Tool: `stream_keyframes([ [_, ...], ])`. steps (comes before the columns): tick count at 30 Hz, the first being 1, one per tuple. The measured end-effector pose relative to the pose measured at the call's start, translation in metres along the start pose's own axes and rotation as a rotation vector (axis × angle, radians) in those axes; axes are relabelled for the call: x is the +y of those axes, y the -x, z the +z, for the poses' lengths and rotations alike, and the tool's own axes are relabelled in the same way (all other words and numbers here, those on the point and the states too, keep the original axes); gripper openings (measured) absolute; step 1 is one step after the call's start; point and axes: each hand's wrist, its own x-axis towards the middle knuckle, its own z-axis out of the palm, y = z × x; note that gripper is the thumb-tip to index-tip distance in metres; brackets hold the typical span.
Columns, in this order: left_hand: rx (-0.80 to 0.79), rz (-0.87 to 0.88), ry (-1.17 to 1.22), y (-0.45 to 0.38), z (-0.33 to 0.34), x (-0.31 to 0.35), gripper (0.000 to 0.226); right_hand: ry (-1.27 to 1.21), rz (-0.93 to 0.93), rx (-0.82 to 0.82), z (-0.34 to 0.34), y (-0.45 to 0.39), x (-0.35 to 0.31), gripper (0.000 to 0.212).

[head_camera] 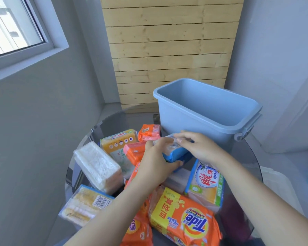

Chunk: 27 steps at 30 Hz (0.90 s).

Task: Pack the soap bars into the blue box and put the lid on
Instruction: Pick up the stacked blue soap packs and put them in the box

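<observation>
**Both hands on a blue soap pack beside the open box**

The left hand (154, 162) and right hand (197, 148) clamp a blue-wrapped soap pack (174, 153) between them: the left grip wraps its near end, thumb beneath, and the right grip's fingers lie across its top. Just beyond this grip stands the blue box (194, 125), open and without a lid, its visible inside empty. Left of the grip lie a small orange bar (148, 133), a yellow pack (119, 144) and a white pack (98, 166). Nearer than the grip lies an orange Tide pack (185, 221); to its right, a green-edged pack (206, 185). All rest on the round glass bench (245, 157).
</observation>
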Motion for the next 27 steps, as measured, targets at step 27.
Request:
stream_keyframes([
  [27,0.061,-0.045,0.185,0.007,-0.041,-0.006,0.052,0.027,0.0,0.03,-0.001,0.01,-0.017,0.052],
])
